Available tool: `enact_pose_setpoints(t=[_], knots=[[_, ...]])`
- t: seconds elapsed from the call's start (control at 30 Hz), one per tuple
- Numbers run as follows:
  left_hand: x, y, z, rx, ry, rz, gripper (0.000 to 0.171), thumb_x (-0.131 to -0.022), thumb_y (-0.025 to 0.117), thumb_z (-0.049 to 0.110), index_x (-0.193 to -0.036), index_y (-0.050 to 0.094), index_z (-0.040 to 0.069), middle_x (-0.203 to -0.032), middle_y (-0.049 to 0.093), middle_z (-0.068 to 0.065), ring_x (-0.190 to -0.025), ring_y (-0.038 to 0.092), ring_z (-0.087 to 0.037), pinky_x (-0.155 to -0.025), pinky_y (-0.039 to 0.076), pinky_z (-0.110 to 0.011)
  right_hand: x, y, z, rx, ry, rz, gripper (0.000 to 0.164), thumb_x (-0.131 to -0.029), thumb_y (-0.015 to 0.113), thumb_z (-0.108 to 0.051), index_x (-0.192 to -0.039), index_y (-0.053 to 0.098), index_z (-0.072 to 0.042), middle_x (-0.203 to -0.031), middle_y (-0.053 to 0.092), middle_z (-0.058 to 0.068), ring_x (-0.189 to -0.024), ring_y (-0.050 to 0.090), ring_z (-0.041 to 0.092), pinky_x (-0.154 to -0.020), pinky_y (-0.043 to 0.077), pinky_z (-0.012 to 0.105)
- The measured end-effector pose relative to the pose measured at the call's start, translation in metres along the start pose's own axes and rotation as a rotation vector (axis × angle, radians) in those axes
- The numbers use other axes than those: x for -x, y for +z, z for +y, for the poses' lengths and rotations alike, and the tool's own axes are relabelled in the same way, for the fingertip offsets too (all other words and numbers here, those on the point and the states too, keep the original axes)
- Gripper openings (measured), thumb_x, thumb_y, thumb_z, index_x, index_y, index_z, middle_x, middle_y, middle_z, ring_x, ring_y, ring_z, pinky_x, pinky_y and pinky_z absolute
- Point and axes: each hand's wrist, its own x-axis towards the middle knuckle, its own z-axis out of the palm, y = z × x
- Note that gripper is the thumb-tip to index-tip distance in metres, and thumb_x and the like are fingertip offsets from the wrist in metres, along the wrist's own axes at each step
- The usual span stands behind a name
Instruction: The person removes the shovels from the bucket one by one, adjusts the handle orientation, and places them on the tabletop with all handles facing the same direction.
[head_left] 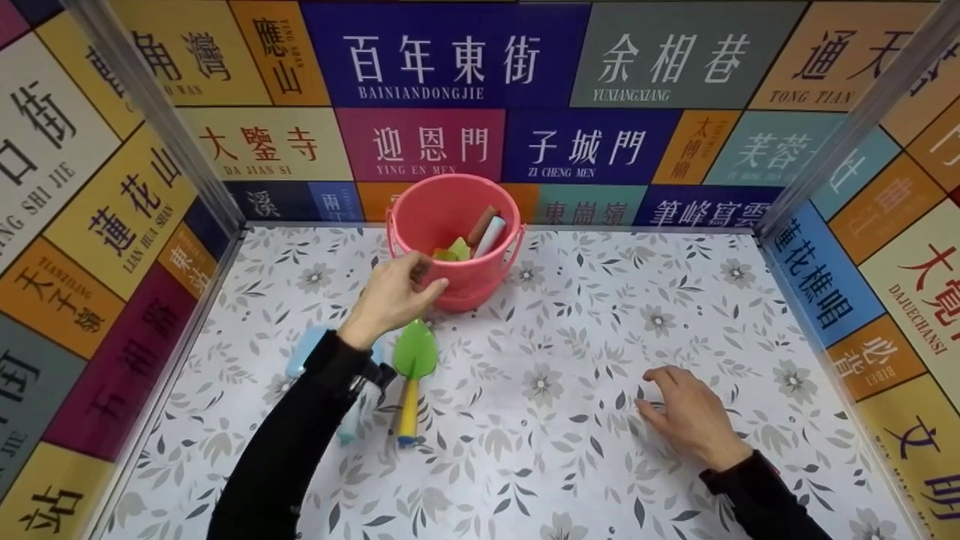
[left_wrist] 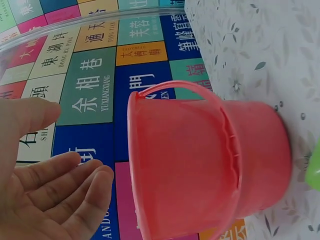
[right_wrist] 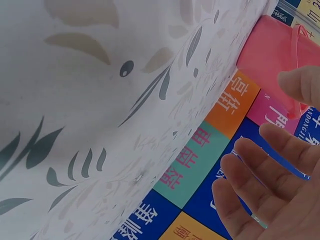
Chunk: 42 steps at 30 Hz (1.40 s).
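A pink bucket (head_left: pixel 457 281) with a handle stands upright at the back of the table, a brown piece (head_left: pixel 482 225), a white stick-like piece (head_left: pixel 490 237) and some yellow-green pieces inside. My left hand (head_left: pixel 394 294) is in front of its left rim, and in the left wrist view the fingers are apart from the bucket and hold nothing. Below that hand lies a toy trowel with a green blade (head_left: pixel 415 352) and yellow handle. Partly hidden under my left forearm is a light blue toy tool (head_left: pixel 309 351). My right hand (head_left: pixel 691 414) is over the right side of the table, fingers relaxed, holding nothing.
The table is covered by a white floral cloth (head_left: pixel 540 465). Panels with coloured blocks of Chinese lettering (head_left: pixel 442 56) enclose the back and both sides, with clear corner strips between them.
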Motion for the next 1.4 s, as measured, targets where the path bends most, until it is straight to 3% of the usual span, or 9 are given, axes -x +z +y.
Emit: enact_pose_setpoints(t=[0.23, 0.43, 0.47, 0.5, 0.7, 0.83, 1.1, 1.27, 1.4], knots=[[-0.047, -0.002, 0.01, -0.049, -0.06, -0.006, 0.039, -0.103, 0.077, 0.019, -0.128, 0.07, -0.01, -0.117, 0.076, -0.03, -0.109, 0.073, -0.044, -0.103, 0.061, -0.054, -0.003, -0.001, -0.002, -0.016, 0.006, -0.023, 0.033, -0.089, 0.09, -0.014, -0.112, 0.071, 0.001, -0.11, 0.075, 0.023, -0.1, 0.074, 0.044, -0.082, 0.064, 0.056], [-0.079, 0.005, 0.01, -0.073, -0.148, -0.079, 0.043, -0.109, 0.073, 0.025, -0.138, 0.067, -0.006, -0.126, 0.075, -0.027, -0.117, 0.07, -0.038, -0.11, 0.058, -0.047, -0.003, 0.002, 0.002, 0.009, -0.044, 0.018, 0.033, -0.087, 0.093, -0.015, -0.109, 0.072, -0.002, -0.105, 0.074, 0.019, -0.092, 0.074, 0.038, -0.075, 0.063, 0.052], [-0.085, 0.008, 0.006, -0.066, -0.159, -0.098, 0.044, -0.109, 0.073, 0.028, -0.139, 0.067, -0.005, -0.127, 0.075, -0.026, -0.117, 0.07, -0.036, -0.11, 0.058, -0.045, -0.003, 0.002, 0.002, 0.011, -0.05, 0.024, 0.033, -0.087, 0.094, -0.015, -0.109, 0.072, -0.002, -0.104, 0.074, 0.018, -0.092, 0.074, 0.038, -0.074, 0.063, 0.051], [-0.096, 0.016, -0.01, -0.049, -0.159, -0.112, 0.046, -0.109, 0.074, 0.032, -0.138, 0.068, -0.002, -0.126, 0.076, -0.022, -0.115, 0.071, -0.033, -0.108, 0.059, -0.042, -0.003, 0.003, 0.002, 0.013, -0.054, 0.029, 0.034, -0.086, 0.094, -0.015, -0.109, 0.072, -0.002, -0.104, 0.074, 0.018, -0.091, 0.074, 0.038, -0.074, 0.063, 0.051], [-0.143, 0.054, -0.068, -0.07, -0.228, -0.168, 0.05, -0.107, 0.075, 0.044, -0.142, 0.068, 0.009, -0.128, 0.076, -0.01, -0.112, 0.069, -0.021, -0.104, 0.058, -0.034, -0.002, 0.003, 0.001, 0.007, -0.04, 0.016, 0.034, -0.086, 0.094, -0.015, -0.11, 0.072, -0.002, -0.106, 0.075, 0.019, -0.093, 0.074, 0.038, -0.076, 0.063, 0.052], [-0.159, 0.065, -0.073, -0.151, -0.258, -0.18, 0.048, -0.106, 0.073, 0.047, -0.138, 0.067, 0.012, -0.124, 0.075, -0.01, -0.105, 0.068, -0.023, -0.095, 0.059, -0.036, -0.002, 0.003, 0.001, 0.009, -0.042, 0.016, 0.035, -0.086, 0.094, -0.015, -0.109, 0.072, -0.002, -0.104, 0.075, 0.017, -0.092, 0.074, 0.037, -0.076, 0.063, 0.051], [-0.183, 0.075, -0.063, -0.212, -0.298, -0.203, 0.059, -0.105, 0.07, 0.051, -0.143, 0.064, 0.006, -0.142, 0.073, -0.016, -0.114, 0.073, -0.024, -0.101, 0.063, -0.036, -0.001, 0.004, 0.003, 0.004, -0.036, 0.024, 0.034, -0.086, 0.093, -0.014, -0.109, 0.072, -0.002, -0.105, 0.075, 0.017, -0.094, 0.075, 0.038, -0.078, 0.064, 0.053], [-0.188, 0.083, -0.059, -0.22, -0.299, -0.204, 0.043, -0.105, 0.07, 0.043, -0.128, 0.067, 0.006, -0.123, 0.076, -0.013, -0.104, 0.073, -0.024, -0.091, 0.06, -0.033, 0.001, 0.002, 0.004, 0.001, -0.008, -0.004, 0.033, -0.087, 0.092, -0.013, -0.11, 0.072, -0.001, -0.105, 0.075, 0.018, -0.094, 0.074, 0.039, -0.08, 0.064, 0.054], [-0.191, 0.091, -0.056, -0.253, -0.288, -0.212, 0.029, -0.103, 0.072, 0.04, -0.105, 0.062, 0.013, -0.098, 0.066, -0.005, -0.099, 0.07, -0.025, -0.085, 0.056, -0.033, 0.004, 0.001, 0.004, 0.007, -0.009, 0.006, 0.034, -0.086, 0.092, -0.012, -0.111, 0.072, -0.001, -0.106, 0.075, 0.018, -0.094, 0.075, 0.039, -0.079, 0.064, 0.053]])
